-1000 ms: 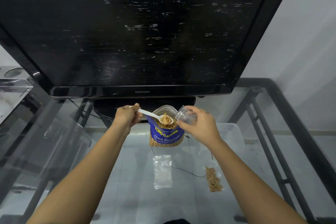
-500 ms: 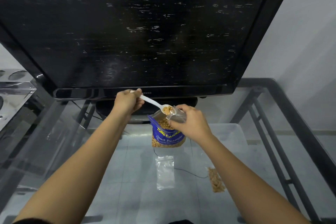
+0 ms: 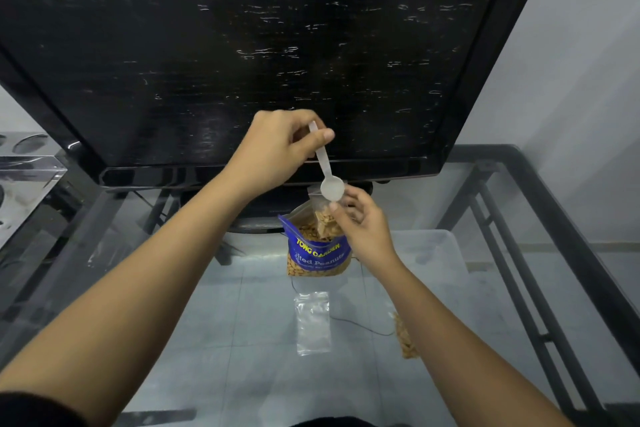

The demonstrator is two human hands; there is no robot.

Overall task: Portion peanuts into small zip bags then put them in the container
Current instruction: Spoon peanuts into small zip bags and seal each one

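Note:
A blue peanut bag (image 3: 318, 251) stands open on the glass table. My right hand (image 3: 363, 229) pinches a small clear zip bag (image 3: 323, 215) just above the blue bag's mouth; peanuts show inside it. My left hand (image 3: 277, 146) grips a white plastic spoon (image 3: 327, 173) by the handle, tipped bowl-down over the zip bag's opening. The spoon's bowl looks empty. An empty zip bag (image 3: 313, 322) lies flat nearer to me. A filled zip bag (image 3: 405, 340) lies to its right, partly behind my right forearm.
A large black television (image 3: 259, 45) on a stand fills the far half of the view. A clear plastic container (image 3: 433, 253) sits under the glass at the right. The table's dark metal frame (image 3: 540, 236) runs along the right side. A thin black cable (image 3: 360, 328) crosses the glass.
My left hand rose and turned the spoon from level to bowl-down, and its peanuts went into the small zip bag. My right hand kept the zip bag above the blue bag.

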